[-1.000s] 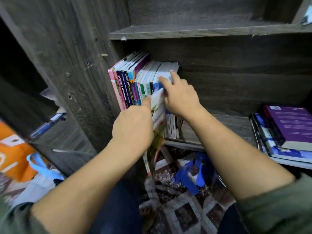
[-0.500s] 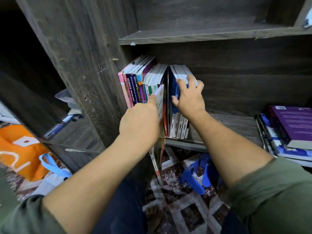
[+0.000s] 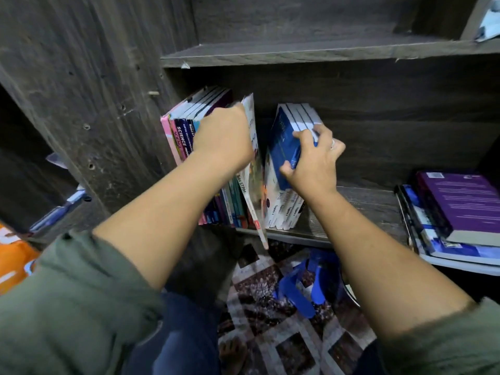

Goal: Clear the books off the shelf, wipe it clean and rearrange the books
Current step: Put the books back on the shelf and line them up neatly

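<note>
A row of upright books [image 3: 184, 131] stands at the left end of a dark wooden shelf [image 3: 365, 204]. My left hand [image 3: 224, 136] grips a thin white book [image 3: 253, 169] at the row's right end, its lower corner hanging past the shelf's front edge. My right hand [image 3: 313, 161] grips a small bundle of blue and white books [image 3: 286, 142], tilted to the right and apart from the row. A narrow gap separates the two groups.
A flat stack with a purple book [image 3: 460, 204] on top lies at the shelf's right end. An upper shelf board [image 3: 324, 51] runs overhead. Below are a patterned floor, a blue bag [image 3: 311, 285] and an orange bag [image 3: 13, 263] at the left.
My right hand has pulled the blue and white bundle to the right, widening the gap. My left hand has pushed the thin white book further in, up against the row.
</note>
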The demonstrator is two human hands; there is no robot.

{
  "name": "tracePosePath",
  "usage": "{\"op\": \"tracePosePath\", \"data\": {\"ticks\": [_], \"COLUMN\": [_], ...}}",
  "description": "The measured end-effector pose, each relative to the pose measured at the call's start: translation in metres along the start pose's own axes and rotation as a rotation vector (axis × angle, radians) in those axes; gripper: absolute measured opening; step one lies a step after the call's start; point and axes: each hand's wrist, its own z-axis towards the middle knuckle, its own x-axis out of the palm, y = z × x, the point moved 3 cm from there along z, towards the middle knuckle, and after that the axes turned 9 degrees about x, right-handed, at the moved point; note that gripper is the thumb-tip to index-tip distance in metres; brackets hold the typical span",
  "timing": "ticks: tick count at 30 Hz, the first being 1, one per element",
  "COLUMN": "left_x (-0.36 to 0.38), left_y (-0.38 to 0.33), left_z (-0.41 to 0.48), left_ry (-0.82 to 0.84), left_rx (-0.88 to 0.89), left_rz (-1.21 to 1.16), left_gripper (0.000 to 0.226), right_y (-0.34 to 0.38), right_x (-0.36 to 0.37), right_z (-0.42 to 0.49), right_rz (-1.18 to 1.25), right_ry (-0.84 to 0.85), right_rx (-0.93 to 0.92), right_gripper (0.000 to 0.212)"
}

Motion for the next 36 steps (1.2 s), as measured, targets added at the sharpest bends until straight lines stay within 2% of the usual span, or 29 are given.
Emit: {"op": "tracePosePath", "data": {"ticks": [3,5,7,9,10,13,16,19,22,24,29,33,36], "left_x": [0.032,0.057,0.071,0.078,0.082,0.109,0.127,0.124,0.123,0.125,0.121,0.113,0.114], "left_y": [-0.006,-0.006,-0.002,0.007,0.013,0.032,0.048,0.059,0.06,0.061,0.06,0.059,0.061], "left_z": [0.007,0.005,0.0,-0.013,-0.022,-0.05,-0.06,-0.055,-0.053,-0.05,-0.044,-0.038,-0.031], "left_ry": [0.0,-0.044,-0.243,-0.462,-0.519,-0.465,-0.373,-0.372,-0.391,-0.397,-0.423,-0.414,-0.376], "left_rx": [0.025,0.068,0.141,0.144,0.099,-0.007,0.008,0.003,0.005,-0.014,-0.027,0.081,0.084], "left_rz": [0.021,0.009,-0.048,-0.084,-0.109,-0.215,-0.256,-0.278,-0.314,-0.336,-0.328,-0.218,-0.159], "left_gripper": [0.066,0.059,0.047,0.052,0.06,0.078,0.09,0.093,0.091,0.092,0.095,0.1,0.101], "right_y": [-0.001,-0.002,-0.001,0.001,0.003,0.012,0.011,-0.007,-0.028,-0.037,-0.025,-0.023,-0.02], "right_x": [0.0,0.0,0.0,-0.001,-0.001,-0.001,0.002,0.019,0.049,0.062,0.079,0.09,0.098], "right_z": [0.0,-0.001,-0.001,-0.004,-0.005,-0.007,-0.017,-0.036,-0.052,-0.054,-0.069,-0.072,-0.068], "right_rz": [0.019,0.01,-0.004,-0.014,-0.022,-0.022,0.156,0.362,0.327,0.311,0.266,0.269,0.248], "right_ry": [-0.018,-0.025,-0.031,-0.016,0.002,0.075,0.218,0.449,0.661,0.739,0.633,0.493,0.459], "right_rx": [-0.007,-0.022,-0.058,-0.106,-0.129,-0.253,-0.404,-0.211,-0.09,0.029,0.213,0.234,0.214], "right_gripper": [0.058,0.058,0.06,0.062,0.064,0.069,0.088,0.109,0.118,0.131,0.156,0.145,0.136]}}
